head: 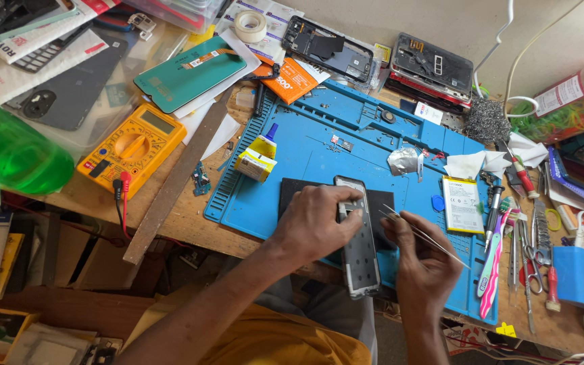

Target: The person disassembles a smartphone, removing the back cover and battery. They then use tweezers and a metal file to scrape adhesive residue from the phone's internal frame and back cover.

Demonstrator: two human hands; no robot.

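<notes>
A crowded wooden workbench carries a blue mat [319,145]. On the mat's near edge, the left hand [315,223] grips an opened phone [357,236]; the right hand [424,260] pinches tweezers [417,232] beside it. The tips may slip and scratch small parts, I think.

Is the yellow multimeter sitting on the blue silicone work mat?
No, the yellow multimeter lies on the wooden bench left of the blue silicone work mat, apart from it.

Bare blue mat [319,159] between glue bottle [259,157] and foil scrap [403,161]
</notes>
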